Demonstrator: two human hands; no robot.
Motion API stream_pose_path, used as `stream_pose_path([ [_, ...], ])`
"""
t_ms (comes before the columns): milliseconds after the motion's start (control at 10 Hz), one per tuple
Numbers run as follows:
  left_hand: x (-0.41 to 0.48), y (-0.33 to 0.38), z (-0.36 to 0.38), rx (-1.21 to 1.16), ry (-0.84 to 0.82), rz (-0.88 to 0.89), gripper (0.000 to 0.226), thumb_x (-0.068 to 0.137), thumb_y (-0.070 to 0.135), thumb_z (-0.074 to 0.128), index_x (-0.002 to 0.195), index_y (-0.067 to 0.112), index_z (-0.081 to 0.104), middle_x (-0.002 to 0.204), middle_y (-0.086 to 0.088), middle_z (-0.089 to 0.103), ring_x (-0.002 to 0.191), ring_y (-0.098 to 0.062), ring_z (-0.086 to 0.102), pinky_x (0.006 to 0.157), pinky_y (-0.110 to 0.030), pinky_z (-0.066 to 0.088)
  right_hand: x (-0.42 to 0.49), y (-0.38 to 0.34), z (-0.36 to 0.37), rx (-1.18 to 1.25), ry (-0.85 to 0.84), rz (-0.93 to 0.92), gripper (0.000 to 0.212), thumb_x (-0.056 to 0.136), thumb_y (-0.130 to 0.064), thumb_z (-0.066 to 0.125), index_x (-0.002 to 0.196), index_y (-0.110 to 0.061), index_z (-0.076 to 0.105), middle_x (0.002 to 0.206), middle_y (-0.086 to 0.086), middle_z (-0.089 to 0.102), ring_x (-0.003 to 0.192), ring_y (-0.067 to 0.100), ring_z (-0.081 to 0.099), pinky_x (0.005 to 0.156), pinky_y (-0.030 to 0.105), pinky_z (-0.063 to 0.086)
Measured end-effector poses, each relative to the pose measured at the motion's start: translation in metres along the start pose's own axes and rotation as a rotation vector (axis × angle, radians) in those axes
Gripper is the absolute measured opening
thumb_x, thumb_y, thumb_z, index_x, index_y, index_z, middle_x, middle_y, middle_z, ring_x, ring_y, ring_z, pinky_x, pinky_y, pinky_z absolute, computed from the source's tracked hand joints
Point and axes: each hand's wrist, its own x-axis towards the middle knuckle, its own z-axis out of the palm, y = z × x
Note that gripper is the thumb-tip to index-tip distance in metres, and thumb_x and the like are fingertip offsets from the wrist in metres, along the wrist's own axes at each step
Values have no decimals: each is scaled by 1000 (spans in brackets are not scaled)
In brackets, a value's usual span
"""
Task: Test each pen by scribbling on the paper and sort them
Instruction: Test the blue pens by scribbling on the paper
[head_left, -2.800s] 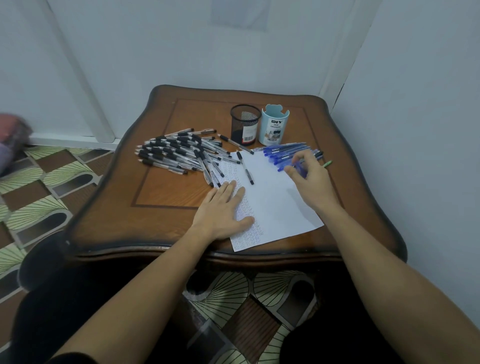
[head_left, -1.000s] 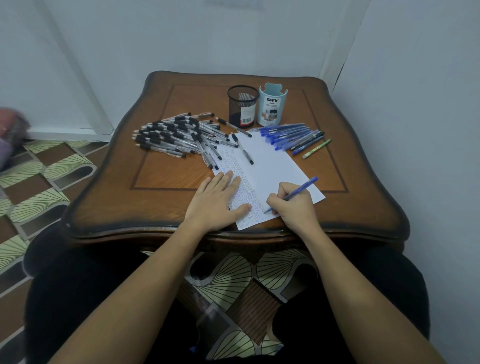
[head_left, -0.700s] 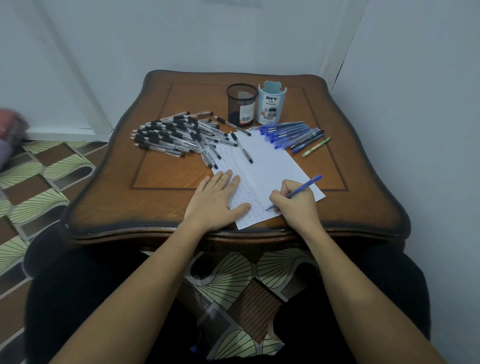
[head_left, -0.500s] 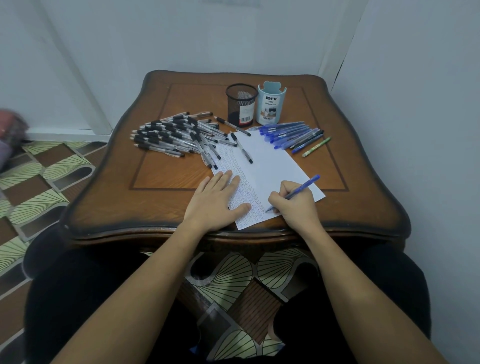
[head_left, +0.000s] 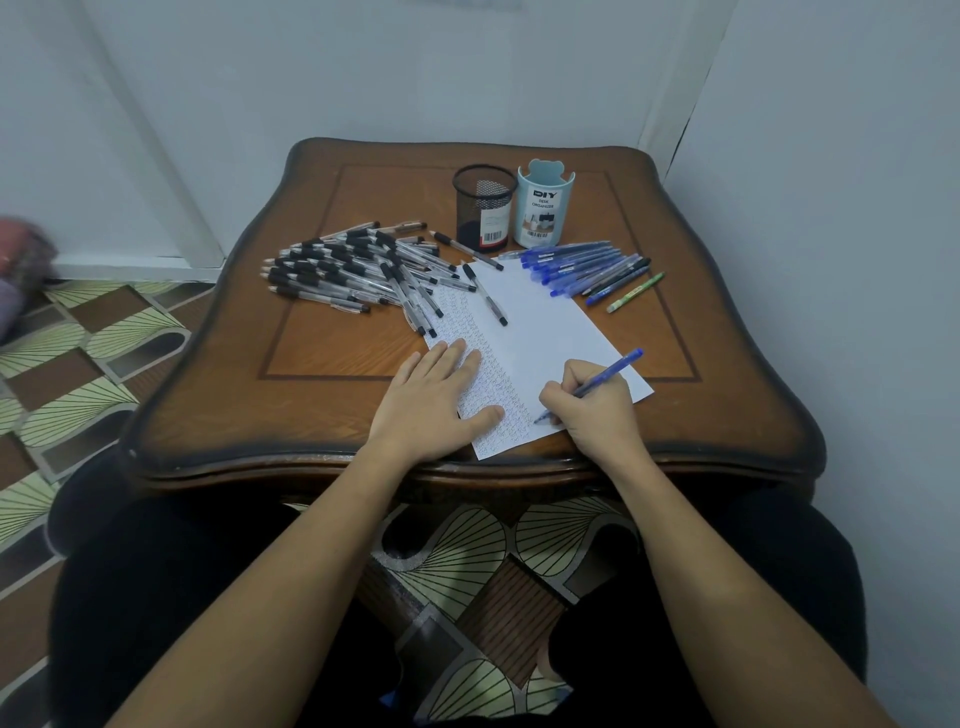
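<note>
Head view, the only one. Gripping blue pen (head_left: 597, 382) in right hand (head_left: 592, 410), lower centre-right of frame, fingers curled tight round the barrel in a writing hold, tip down on paper (head_left: 545, 332) near its lower edge, just right of the scribble columns. Pressing the sheet flat with left hand (head_left: 431, 400), centre of frame, fingers straight and together, gripping nothing. Against 2.8 s back: no longer reaching into the blue pen row (head_left: 576, 265) at upper right of the paper, now down at the near edge with one pen taken from there. Over the last second barely any shift, only a small wiggle of the barrel end, so likely mid-scribble. Cannot tell at this size about any ink mark left. Meaning for task: test of this pen under way, sorting of it not yet done. Possibly still untested: big pile of black pens (head_left: 353, 270) at upper left of table (head_left: 332, 353). Behind the paper, upper centre: mesh cup (head_left: 483, 208) and light-blue organizer (head_left: 544, 205) side by side, no pens sticking out of either.
</note>
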Motion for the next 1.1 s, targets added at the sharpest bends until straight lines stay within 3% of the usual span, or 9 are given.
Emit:
stream_pose_path([
  [300, 0, 0, -1, 1, -4, 0, 88, 82, 74, 15, 156, 28, 7, 163, 4, -3, 149, -11, -7, 119, -35, -8, 1, 1, 0, 18, -38, -11, 37, 72, -20, 65, 45, -27, 42, 51, 1, 38, 60, 27, 54, 60, 33, 40],
  [400, -1, 0, -2, 2, -5, 1, 88, 82, 74, 15, 156, 27, 7, 163, 4, -4, 149, -11, -8, 119, -35, -8, 2, 3, -1, 17, -14, -25, 44, 80, -8, 67, 50, -24, 39, 51, 0, 39, 61, 28, 56, 60, 35, 41],
  [600, 0, 0, -1, 5, -9, 3, 89, 81, 75, 14, 156, 27, 8, 164, 4, -3, 149, -11, -7, 119, -35, -8, 4, 6, -1, 18, -23, -26, 43, 81, -5, 66, 51, -20, 39, 55, 8, 39, 61, 26, 53, 59, 33, 38],
  [700, 0, -1, -1, 5, -7, 5, 94, 77, 78, 8, 156, 28, 8, 164, 4, -3, 149, -11, -7, 119, -35, -7, 4, 5, 0, 39, 21, -3, 38, 85, -4, 63, 56, -14, 40, 58, 11, 43, 58, 17, 53, 58, 28, 39],
  [800, 0, -1, -1, 3, -6, 7, 97, 74, 79, 5, 156, 28, 7, 164, 4, -3, 149, -11, -7, 119, -36, -7, 11, 4, -4, 216, 122, 88, 39, 96, -14, 58, 59, -12, 46, 57, 4, 52, 51, 6, 49, 60, 28, 41],
  [900, 0, -1, -1, 2, -9, 3, 94, 77, 78, 9, 156, 28, 7, 164, 4, -3, 149, -11, -7, 119, -35, -8, 17, 0, -8, 347, 135, 161, 49, 105, -36, 43, 62, -14, 51, 48, -1, 48, 48, 12, 45, 55, 27, 39],
  [1000, 0, -2, 0, -8, -4, 0, 94, 77, 79, 9, 156, 29, 8, 164, 5, -3, 149, -11, -7, 120, -35, -7, 20, -5, -9, 410, 74, 175, 38, 106, -45, 31, 91, -18, 53, 41, -2, 39, 38, 15, 35, 41, 25, 32],
  [1100, 0, -2, 0, -18, -7, 5, 97, 73, 80, 5, 156, 29, 8, 164, 4, -3, 149, -11, -8, 121, -37, -6, 24, -7, -11, 369, 39, 182, 23, 109, -26, 31, 100, -18, 51, 40, -1, 39, 36, 17, 32, 39, 25, 28],
])
